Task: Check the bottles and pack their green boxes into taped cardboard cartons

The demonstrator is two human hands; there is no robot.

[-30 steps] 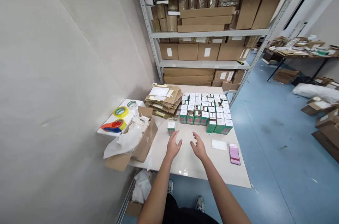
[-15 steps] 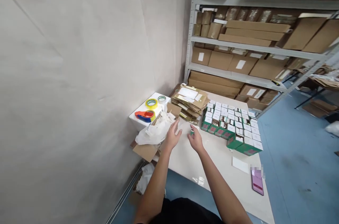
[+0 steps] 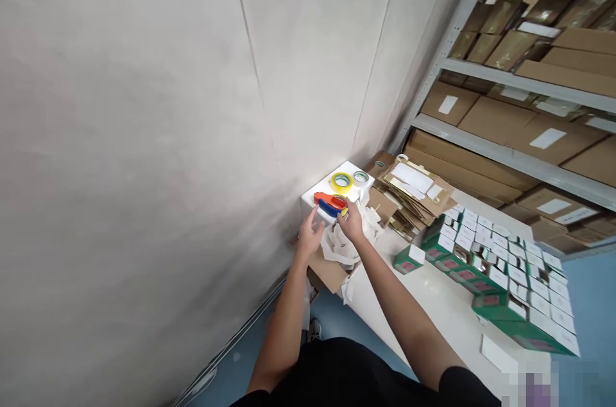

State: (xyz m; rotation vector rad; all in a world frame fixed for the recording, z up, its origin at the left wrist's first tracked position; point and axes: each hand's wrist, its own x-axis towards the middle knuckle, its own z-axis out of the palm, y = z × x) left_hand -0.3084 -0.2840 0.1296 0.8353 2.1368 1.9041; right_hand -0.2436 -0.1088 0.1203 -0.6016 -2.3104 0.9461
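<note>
An orange and blue tape dispenser point(image 3: 328, 203) with a yellow tape roll in it lies on a white block point(image 3: 310, 198) against the wall. My right hand point(image 3: 352, 225) is at the dispenser's right end, its thumb and fingers apart; whether it touches is hard to make out. Just below the dispenser's left end, my left hand point(image 3: 310, 237) is open, with nothing in it. Behind the dispenser lie a yellow tape roll point(image 3: 341, 181) and a paler tape roll point(image 3: 360, 178). Crumpled white paper point(image 3: 339, 245) fills an open carton point(image 3: 328, 271) below my hands.
Flattened cardboard point(image 3: 416, 189) is stacked on the white table point(image 3: 426, 304). One green and white box point(image 3: 409, 259) stands apart from several rows of similar boxes point(image 3: 505, 272). A metal shelf point(image 3: 505, 150) with cartons stands behind. The wall point(image 3: 192, 137) is close on the left.
My view has swung left. Both hands have moved from over the table to the tape dispenser on the white block. The single green box, partly hidden by my right hand before, now shows fully.
</note>
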